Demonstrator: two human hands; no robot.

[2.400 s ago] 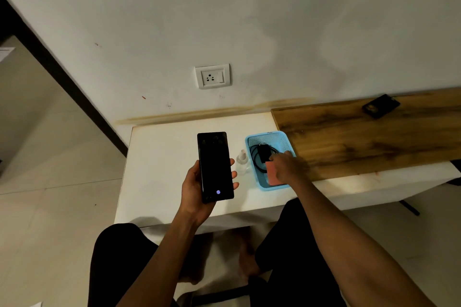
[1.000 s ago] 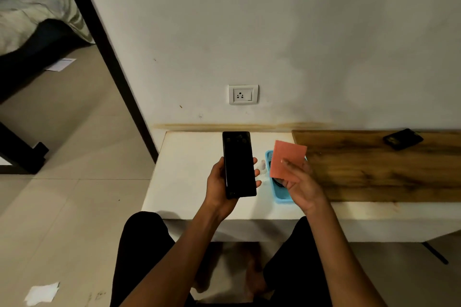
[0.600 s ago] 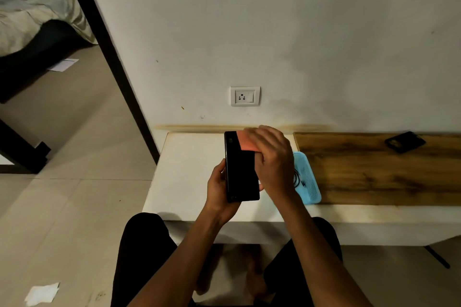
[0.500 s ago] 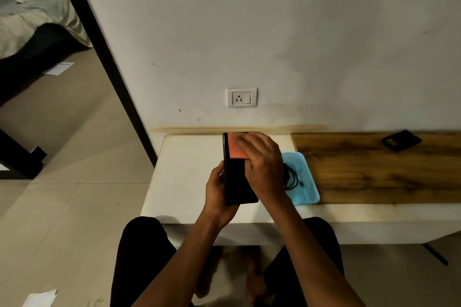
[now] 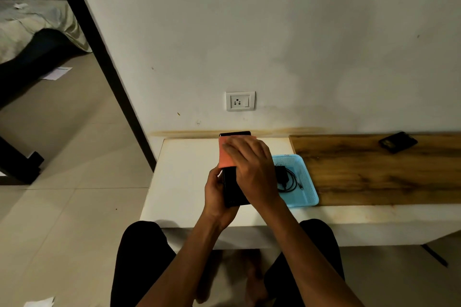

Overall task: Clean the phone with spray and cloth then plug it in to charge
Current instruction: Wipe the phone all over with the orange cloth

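- Fingers of the left hand (image 5: 217, 193) are curled round the lower half of the phone (image 5: 231, 187), gripping it by its edges from behind and holding it upright above the white table (image 5: 184, 172).
- Right hand (image 5: 252, 169) lies flat across the phone's face, fingers stretched out and close together, pressing the orange cloth (image 5: 225, 156) against the upper part of the screen.
- Cloth covers the top of the phone; only a thin dark strip of the phone's top edge shows above it, and the lower left part of the screen shows below it.
- Right palm and wrist hide most of the phone's right side.
- Blue basket (image 5: 305, 182) sits on the table just right of the hands, its left part hidden by the right hand. Inside it lie a black charger (image 5: 282, 177) and a coiled black cable (image 5: 293, 185).
- Spray bottle: not seen from here.
- Wall socket (image 5: 240, 101) is on the wall above the table's far edge, straight above the phone, nothing plugged into it.
- Wooden board (image 5: 374, 169) covers the table to the right of the basket; a small dark object (image 5: 398, 142) rests near its far edge, well apart from the hands.
- Person is seated, dark-trousered knees either side of the forearms, bare feet under the table.
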